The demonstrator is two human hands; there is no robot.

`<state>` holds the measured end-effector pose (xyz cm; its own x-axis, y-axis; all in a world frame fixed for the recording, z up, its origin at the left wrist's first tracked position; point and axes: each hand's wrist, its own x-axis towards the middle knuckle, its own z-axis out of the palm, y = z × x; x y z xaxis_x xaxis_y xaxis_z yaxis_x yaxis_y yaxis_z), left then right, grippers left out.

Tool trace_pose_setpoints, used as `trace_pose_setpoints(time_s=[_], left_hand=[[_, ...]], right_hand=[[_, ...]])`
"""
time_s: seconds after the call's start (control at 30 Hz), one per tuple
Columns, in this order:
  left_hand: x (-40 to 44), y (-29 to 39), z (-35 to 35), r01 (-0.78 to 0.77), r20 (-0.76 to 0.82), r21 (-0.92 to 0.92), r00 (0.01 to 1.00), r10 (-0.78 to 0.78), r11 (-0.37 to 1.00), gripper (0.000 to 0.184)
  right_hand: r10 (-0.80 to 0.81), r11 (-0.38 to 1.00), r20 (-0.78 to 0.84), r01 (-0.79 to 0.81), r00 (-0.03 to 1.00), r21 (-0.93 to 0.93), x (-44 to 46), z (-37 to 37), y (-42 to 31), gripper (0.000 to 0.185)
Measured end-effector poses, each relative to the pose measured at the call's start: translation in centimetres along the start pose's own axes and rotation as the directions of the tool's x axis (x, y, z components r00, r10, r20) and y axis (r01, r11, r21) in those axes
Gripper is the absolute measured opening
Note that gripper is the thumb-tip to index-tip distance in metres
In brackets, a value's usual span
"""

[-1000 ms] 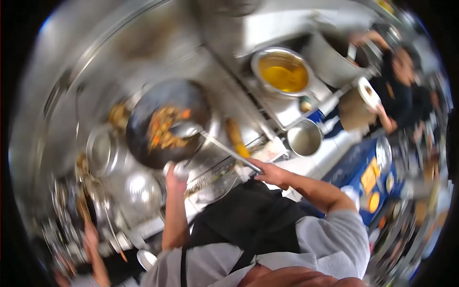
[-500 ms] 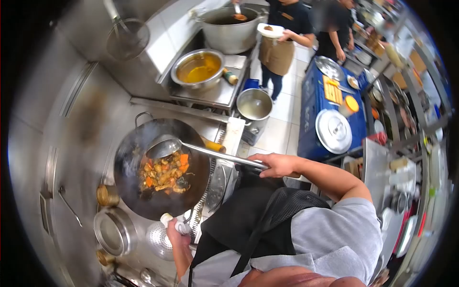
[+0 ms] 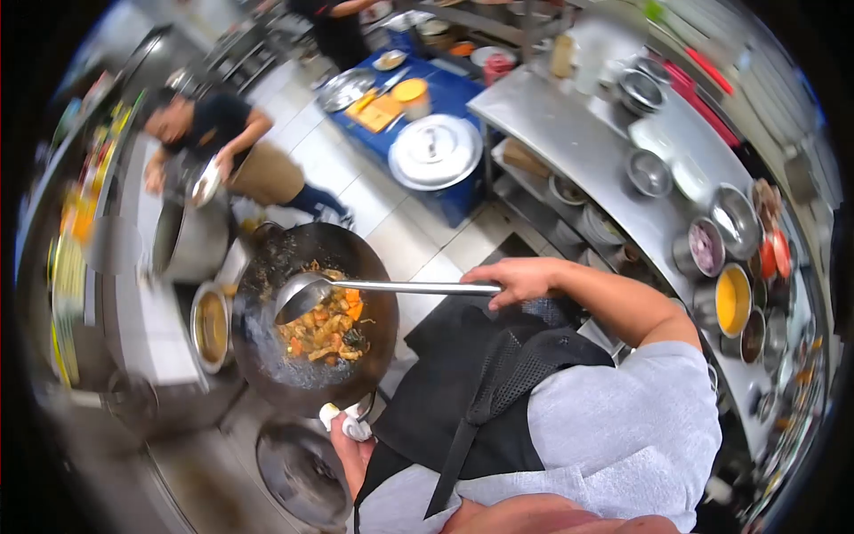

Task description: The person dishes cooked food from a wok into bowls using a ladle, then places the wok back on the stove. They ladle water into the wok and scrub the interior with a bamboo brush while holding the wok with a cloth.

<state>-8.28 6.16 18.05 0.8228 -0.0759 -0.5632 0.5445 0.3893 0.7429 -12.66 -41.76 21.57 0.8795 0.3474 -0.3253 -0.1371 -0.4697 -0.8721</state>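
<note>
My right hand (image 3: 518, 281) is wrapped round the end of a long steel ladle (image 3: 400, 287). The ladle's bowl rests in a dark wok (image 3: 374, 258), against a stir-fry (image 3: 331, 329) of browned pieces and orange chunks. Bunched round the wok's near loop handle is a white cloth (image 3: 345, 422), with my left hand (image 3: 351, 449) closed on it; part of that handle shows beside the cloth. The wok is held up off the stove, and a round burner opening (image 3: 304, 476) lies uncovered below it. Wisps of steam rise from the food.
Beyond the wok, a person (image 3: 222, 133) holding a white dish leans over a big pot (image 3: 191, 245). A steel bowl (image 3: 212, 325) of yellow liquid stands close by the wok. A blue table (image 3: 356, 133) carries a lidded pot (image 3: 436, 151). Steel counter (image 3: 569, 120) with bowls runs along the right.
The wok has come off the burner and swung round with my body, away from the stove wall. Both hands keep their hold. The person has bent over the big pot with the dish.
</note>
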Motion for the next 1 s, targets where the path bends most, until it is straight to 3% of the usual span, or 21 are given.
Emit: trace_pose_setpoints(time_s=[0.07, 0.13, 0.17, 0.2, 0.23, 0.27, 0.33, 0.37, 0.43, 0.47, 0.53, 0.57, 0.6, 0.67, 0.77, 0.8, 0.87, 1.0], left_hand=[[2.7, 0.7, 1.1, 0.006, 0.069, 0.067, 0.998, -0.011, 0.998, 0.03], [4.2, 2.5, 2.2, 0.065, 0.214, 0.148, 0.972, -0.097, 0.987, 0.026], [3.9, 3.5, 4.3, 0.065, 0.238, 0.18, 0.965, -0.107, 0.982, 0.022], [5.5, 4.3, 4.2, 0.054, 0.262, 0.258, 0.957, -0.124, 0.965, 0.021], [9.4, 5.1, 4.1, -0.044, 0.353, 0.451, 0.926, -0.132, 0.892, 0.022], [10.8, 4.6, 5.8, -0.032, 0.385, 0.506, 0.902, -0.192, 0.862, 0.02], [16.3, 1.5, 8.4, 0.182, 0.469, 0.39, 0.805, -0.365, 0.903, 0.019], [15.0, 1.5, 10.8, 0.288, 0.49, 0.325, 0.763, -0.421, 0.901, 0.018], [13.9, 2.2, 12.1, 0.343, 0.554, 0.369, 0.665, -0.501, 0.864, 0.015], [16.1, -1.4, 21.0, 0.344, 0.547, 0.41, 0.648, -0.53, 0.845, 0.015], [16.5, -0.2, 25.5, 0.377, 0.546, 0.467, 0.588, -0.596, 0.8, 0.013], [17.8, -7.3, 30.9, 0.334, 0.517, 0.507, 0.62, -0.59, 0.795, 0.014], [16.7, -6.7, 31.1, 0.339, 0.536, 0.528, 0.578, -0.615, 0.779, 0.017], [15.1, -5.6, 31.0, 0.361, 0.536, 0.556, 0.533, -0.655, 0.749, 0.023], [16.5, -6.6, 35.8, 0.27, 0.564, 0.638, 0.475, -0.676, 0.722, 0.021], [16.1, -6.4, 36.4, 0.272, 0.566, 0.637, 0.469, -0.678, 0.721, 0.02], [15.3, -5.4, 37.0, 0.219, 0.56, 0.691, 0.439, -0.702, 0.689, 0.02], [20.2, -5.2, 39.5, 0.135, 0.586, 0.738, 0.359, -0.726, 0.662, 0.021]], right_hand=[[-0.014, 1.0, -0.119, 0.014, 0.993, 0.001, -4.4, 0.9, -0.2, 0.068], [0.186, 0.974, -0.225, -0.149, 0.956, 0.173, -9.6, 2.9, -4.0, 0.068], [0.13, 0.988, -0.373, -0.089, 0.919, 0.126, -10.7, 5.0, -3.6, 0.068], [0.237, 0.932, -0.411, -0.087, 0.88, 0.351, -11.3, 7.1, -4.6, 0.069], [0.313, 0.884, -0.449, -0.084, 0.837, 0.46, -9.6, 8.6, -5.0, 0.069], [0.372, 0.834, -0.484, -0.057, 0.792, 0.548, -10.1, 9.6, -5.0, 0.069], [0.469, 0.811, -0.532, -0.106, 0.705, 0.575, -11.3, 10.5, -5.9, 0.068], [0.452, 0.841, -0.594, -0.097, 0.665, 0.532, -11.9, 12.3, -7.2, 0.068], [0.489, 0.827, -0.656, -0.064, 0.575, 0.559, -12.8, 17.0, -11.1, 0.068], [0.511, 0.794, -0.665, -0.004, 0.545, 0.607, -14.3, 10.9, -5.8, 0.068], [0.563, 0.768, -0.677, 0.001, 0.474, 0.64, -13.5, 11.0, -9.1, 0.069], [0.591, 0.752, -0.685, 0.014, 0.426, 0.658, -16.3, 8.7, -1.2, 0.069], [0.627, 0.745, -0.697, -0.006, 0.348, 0.667, -16.5, 10.3, -3.6, 0.07], [0.671, 0.714, -0.68, -0.012, 0.297, 0.7, -16.5, 13.7, -9.4, 0.071], [0.702, 0.695, -0.702, 0.103, 0.122, 0.712, -15.3, 13.0, -10.1, 0.07], [0.704, 0.694, -0.699, 0.091, 0.123, 0.715, -14.6, 13.6, -11.4, 0.07], [0.737, 0.666, -0.676, 0.189, -0.014, 0.722, -13.6, 14.3, -14.0, 0.071], [0.736, 0.621, -0.676, 0.424, -0.025, 0.66, -9.3, 12.8, -16.2, 0.076]])
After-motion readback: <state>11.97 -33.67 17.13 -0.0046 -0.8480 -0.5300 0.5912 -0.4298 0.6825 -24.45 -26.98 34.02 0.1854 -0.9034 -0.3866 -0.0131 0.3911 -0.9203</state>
